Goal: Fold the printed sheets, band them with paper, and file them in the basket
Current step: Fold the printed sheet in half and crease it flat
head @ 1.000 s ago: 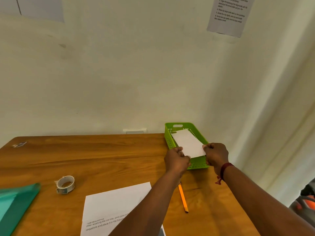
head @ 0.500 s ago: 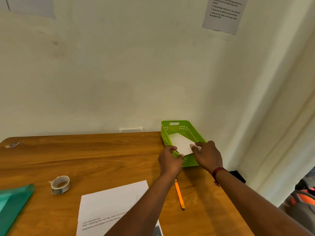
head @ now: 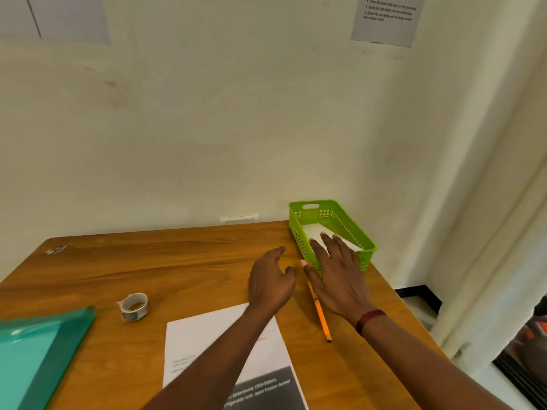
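The folded paper (head: 310,230) lies flat on the floor of the green basket (head: 350,229), which stands at the far right corner of the table (head: 177,261), close to the wall (head: 207,128). Whether a band runs round the paper is too small to tell. The right hand (head: 337,276) reaches over the near end of the basket, palm down, with fingers (head: 327,242) straight and spread and nothing held; the fingertips lie over the near part of the paper, but whether they touch it cannot be told. A dark red wristband (head: 370,318) sits on that wrist. The left hand (head: 270,281) hovers just left of the right one, beside the basket's near corner, its fingers loosely relaxed and apart, gripping nothing. An orange pencil (head: 321,318) lies on the table, running from under the right hand toward the near edge. A printed sheet (head: 201,341) lies unfolded under the left forearm, with a dark block of text at its near end. Left of it sits a tape roll (head: 134,306), and a teal folder (head: 35,353) lies at the left edge. A small scrap (head: 56,250) rests at the far left corner. A printed notice (head: 384,19) hangs high on the wall.
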The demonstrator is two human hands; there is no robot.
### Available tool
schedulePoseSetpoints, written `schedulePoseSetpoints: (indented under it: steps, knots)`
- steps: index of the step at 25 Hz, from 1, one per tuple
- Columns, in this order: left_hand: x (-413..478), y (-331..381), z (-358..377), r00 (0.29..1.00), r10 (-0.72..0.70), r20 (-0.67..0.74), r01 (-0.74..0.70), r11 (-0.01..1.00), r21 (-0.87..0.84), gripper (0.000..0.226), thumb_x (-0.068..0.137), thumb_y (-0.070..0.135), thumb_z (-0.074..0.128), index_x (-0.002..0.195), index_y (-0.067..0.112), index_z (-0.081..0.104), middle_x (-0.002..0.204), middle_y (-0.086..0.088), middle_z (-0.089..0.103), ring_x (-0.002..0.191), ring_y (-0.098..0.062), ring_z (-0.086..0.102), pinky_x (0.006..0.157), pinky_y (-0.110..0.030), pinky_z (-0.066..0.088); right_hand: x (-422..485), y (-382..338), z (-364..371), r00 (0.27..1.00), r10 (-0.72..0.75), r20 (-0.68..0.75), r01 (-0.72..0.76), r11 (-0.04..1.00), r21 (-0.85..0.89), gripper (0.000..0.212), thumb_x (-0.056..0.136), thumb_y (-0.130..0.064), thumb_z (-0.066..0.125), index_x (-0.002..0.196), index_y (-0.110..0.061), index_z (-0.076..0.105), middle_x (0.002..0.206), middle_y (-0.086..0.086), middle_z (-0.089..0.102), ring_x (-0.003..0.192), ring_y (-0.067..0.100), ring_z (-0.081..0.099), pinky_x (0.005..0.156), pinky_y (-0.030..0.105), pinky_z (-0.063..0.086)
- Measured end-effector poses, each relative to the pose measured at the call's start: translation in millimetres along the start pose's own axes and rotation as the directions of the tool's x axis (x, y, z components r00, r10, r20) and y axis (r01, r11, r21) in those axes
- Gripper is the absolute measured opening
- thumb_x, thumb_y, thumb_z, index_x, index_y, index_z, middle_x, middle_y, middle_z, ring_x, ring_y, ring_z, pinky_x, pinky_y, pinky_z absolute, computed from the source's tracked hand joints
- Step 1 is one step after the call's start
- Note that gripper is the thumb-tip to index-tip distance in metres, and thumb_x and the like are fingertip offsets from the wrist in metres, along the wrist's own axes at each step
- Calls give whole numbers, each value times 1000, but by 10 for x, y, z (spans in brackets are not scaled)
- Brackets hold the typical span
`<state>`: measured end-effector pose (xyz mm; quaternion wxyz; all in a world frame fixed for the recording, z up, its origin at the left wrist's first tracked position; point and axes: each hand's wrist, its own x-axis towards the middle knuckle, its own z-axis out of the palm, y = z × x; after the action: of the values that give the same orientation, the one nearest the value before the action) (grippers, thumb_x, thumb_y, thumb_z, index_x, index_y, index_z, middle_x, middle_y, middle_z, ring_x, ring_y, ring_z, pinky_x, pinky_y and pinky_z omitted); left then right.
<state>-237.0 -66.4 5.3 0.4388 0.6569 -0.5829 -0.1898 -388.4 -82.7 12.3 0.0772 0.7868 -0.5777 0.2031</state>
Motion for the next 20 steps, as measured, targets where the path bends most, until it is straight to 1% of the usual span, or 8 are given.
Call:
schedulePoseSetpoints:
  steps: [2, 3, 5, 7, 11, 13, 17, 20]
  knots:
    - [-105, -170, -223, 998, 65, 13, -66, 994, 87, 54, 88, 23, 64, 140, 22, 50, 144, 1, 52, 133, -18, 46, 108, -31, 36, -112, -142, -3, 1000, -18, 10, 17, 995, 98, 72, 92, -65, 12, 150, -25, 28, 159, 3, 25, 149, 23, 14, 115, 47, 23]
    - [-167, -273, -335, 996, 88, 25, -90, 987, 130, 55, 88, 23, 64, 141, 21, 49, 145, 0, 51, 135, -19, 43, 109, -31, 33, -172, -220, 6, 999, -33, 14, 31, 991, 130, 73, 92, -65, 11, 151, -26, 25, 160, 2, 24, 149, 22, 13, 116, 44, 22]
    - [-302, -493, -547, 994, 108, 32, -113, 971, 210, 56, 89, 24, 65, 142, 21, 48, 147, -1, 48, 139, -20, 37, 112, -31, 29, -310, -380, 63, 998, -61, 13, 58, 981, 187, 71, 93, -64, 14, 151, -25, 26, 159, 2, 26, 148, 21, 15, 116, 41, 22]
    - [-439, -685, -739, 995, 94, 18, -95, 959, 265, 56, 90, 25, 64, 143, 22, 47, 148, 0, 47, 141, -20, 35, 113, -33, 28, -443, -543, 140, 996, -79, 29, 70, 970, 234, 70, 94, -63, 16, 150, -24, 28, 158, 1, 29, 148, 20, 17, 118, 39, 22]
    - [-734, -993, -1036, 1000, 8, 19, -15, 925, 380, 58, 93, 35, 61, 146, 29, 41, 153, 5, 39, 144, -16, 28, 115, -33, 26, -690, -855, 324, 983, -118, 141, 74, 956, 284, 73, 92, -66, 12, 152, -27, 23, 160, -3, 23, 149, 17, 10, 118, 30, 9]
    - [-879, -1135, -1138, 999, -17, 38, -1, 907, 422, 57, 94, 39, 56, 148, 29, 37, 155, 6, 36, 145, -15, 26, 116, -32, 24, -817, -977, 433, 975, -116, 192, 54, 952, 301, 72, 91, -66, 15, 152, -29, 21, 161, -6, 20, 149, 14, 9, 116, 28, 6]
    - [-1076, -1311, -1278, 998, -17, 65, -16, 879, 476, 56, 98, 43, 48, 150, 27, 32, 158, 6, 30, 147, -14, 22, 118, -30, 19, -1042, -1099, 563, 963, -90, 255, 0, 942, 335, 66, 95, -63, 26, 152, -30, 19, 161, -6, 19, 149, 13, 9, 115, 26, 2]
    - [-1108, -1401, -1330, 992, 10, 127, -72, 868, 492, 58, 99, 45, 44, 151, 24, 30, 159, 3, 27, 147, -15, 20, 118, -30, 17, -1118, -1151, 570, 972, -49, 231, -30, 945, 326, 62, 98, -55, 33, 152, -27, 21, 161, -6, 19, 149, 13, 9, 113, 23, 2]
